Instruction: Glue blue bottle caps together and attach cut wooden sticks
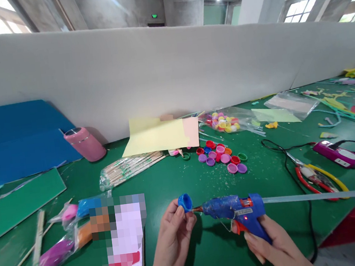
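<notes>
Between the fingertips of my left hand [176, 230] is a small blue bottle cap [185, 202], its hollow side turned partly toward me. My right hand [273, 242] is wrapped round the handle of a blue hot glue gun [235, 210], with fingers by its orange trigger. The gun's nozzle [197, 209] points left and meets or nearly meets the cap's edge; I cannot tell whether they touch. A long translucent glue stick [324, 195] juts out of the gun's back, and a small red light glows on its side. Beyond my hands lies a group of coloured bottle caps [225, 158].
Left of my hands lie a phone [131, 242], partly blurred, and bagged clay [56, 256]. Behind are wrapped wooden sticks [132, 169], a pink tumbler [85, 144] and yellow paper [155, 135]. Pliers [319, 178], a purple device [337, 153] and a black cord [311, 224] are at right.
</notes>
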Motion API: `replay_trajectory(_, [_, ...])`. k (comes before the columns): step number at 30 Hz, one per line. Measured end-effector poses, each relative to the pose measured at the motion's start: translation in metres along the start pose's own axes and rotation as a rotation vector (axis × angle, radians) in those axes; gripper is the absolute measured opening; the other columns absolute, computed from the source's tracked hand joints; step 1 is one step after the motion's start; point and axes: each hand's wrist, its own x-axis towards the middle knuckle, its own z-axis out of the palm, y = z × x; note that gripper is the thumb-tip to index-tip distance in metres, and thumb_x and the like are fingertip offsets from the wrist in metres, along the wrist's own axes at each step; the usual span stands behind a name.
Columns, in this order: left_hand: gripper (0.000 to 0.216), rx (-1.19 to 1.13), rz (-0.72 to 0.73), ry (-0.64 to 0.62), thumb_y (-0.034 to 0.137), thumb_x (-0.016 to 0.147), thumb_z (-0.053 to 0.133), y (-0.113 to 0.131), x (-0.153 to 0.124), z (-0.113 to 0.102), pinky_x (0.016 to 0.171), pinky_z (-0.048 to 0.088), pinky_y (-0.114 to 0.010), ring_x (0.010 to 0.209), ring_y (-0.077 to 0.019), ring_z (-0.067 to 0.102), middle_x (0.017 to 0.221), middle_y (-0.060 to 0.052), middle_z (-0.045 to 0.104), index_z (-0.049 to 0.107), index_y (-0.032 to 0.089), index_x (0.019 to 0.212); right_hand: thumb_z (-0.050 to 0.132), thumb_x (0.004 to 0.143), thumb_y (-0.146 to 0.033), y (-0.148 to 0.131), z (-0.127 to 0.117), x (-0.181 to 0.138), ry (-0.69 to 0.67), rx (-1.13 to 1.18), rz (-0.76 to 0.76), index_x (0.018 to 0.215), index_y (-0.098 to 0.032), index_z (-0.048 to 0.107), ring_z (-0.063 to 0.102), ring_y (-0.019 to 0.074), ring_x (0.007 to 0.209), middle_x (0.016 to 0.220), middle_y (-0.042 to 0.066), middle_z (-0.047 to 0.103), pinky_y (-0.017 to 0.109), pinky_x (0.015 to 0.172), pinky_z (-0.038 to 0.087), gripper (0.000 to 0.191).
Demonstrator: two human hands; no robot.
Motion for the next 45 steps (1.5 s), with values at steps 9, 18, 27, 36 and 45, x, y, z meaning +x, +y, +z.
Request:
replay_trajectory(9, [0.008, -0.003, -0.007, -0.031, 0.019, 0.071, 0.063, 0.001, -0.001, 0.000, 0.051, 0.035, -0.019, 0.051, -0.0062, 0.040, 0.063, 0.000, 0.051, 0.060, 0.014, 0.076, 0.044, 0.083, -0.042, 0.005, 0.000, 0.002, -0.050, 0.039, -0.061, 0.098, -0.016, 0.054, 0.041, 0.0096, 0.049, 0.074, 0.004, 0.054, 0.024, 0.048, 0.040, 0.031])
replay_trajectory(18, [0.006, 0.013, -0.003, -0.052, 0.018, 0.074, 0.060, -0.001, -0.001, -0.001, 0.051, 0.034, -0.018, 0.052, -0.0059, 0.040, 0.064, 0.000, 0.050, 0.061, 0.013, 0.078, 0.047, 0.082, -0.040, 0.008, 0.002, 0.003, -0.020, 0.132, -0.060, 0.097, -0.016, 0.054, 0.038, 0.0085, 0.047, 0.070, 0.003, 0.052, 0.023, 0.046, 0.036, 0.029])
replay_trajectory(27, [0.007, 0.023, -0.005, -0.046, 0.018, 0.073, 0.062, -0.002, -0.002, -0.001, 0.052, 0.033, -0.018, 0.054, -0.0054, 0.038, 0.068, 0.001, 0.048, 0.060, 0.014, 0.078, 0.052, 0.080, -0.039, 0.002, 0.006, 0.005, 0.020, 0.224, -0.070, 0.098, -0.018, 0.054, 0.039, 0.0072, 0.048, 0.081, 0.005, 0.057, 0.021, 0.044, 0.037, 0.027])
replay_trajectory(36, [0.009, 0.052, -0.002, -0.045, 0.017, 0.072, 0.063, -0.003, -0.002, 0.001, 0.050, 0.033, -0.017, 0.055, -0.0051, 0.037, 0.071, 0.001, 0.046, 0.059, 0.014, 0.080, 0.054, 0.080, -0.037, -0.006, 0.010, 0.012, 0.056, 0.262, -0.088, 0.093, -0.017, 0.056, 0.038, 0.0069, 0.048, 0.075, 0.004, 0.056, 0.020, 0.043, 0.037, 0.024])
replay_trajectory(45, [0.013, 0.068, -0.013, -0.048, 0.017, 0.071, 0.064, -0.003, -0.001, -0.001, 0.052, 0.034, -0.017, 0.056, -0.0051, 0.039, 0.073, 0.001, 0.047, 0.059, 0.014, 0.082, 0.049, 0.083, -0.035, 0.001, 0.007, 0.014, 0.001, 0.263, -0.127, 0.092, -0.018, 0.054, 0.037, 0.0074, 0.049, 0.070, 0.001, 0.051, 0.020, 0.043, 0.033, 0.020])
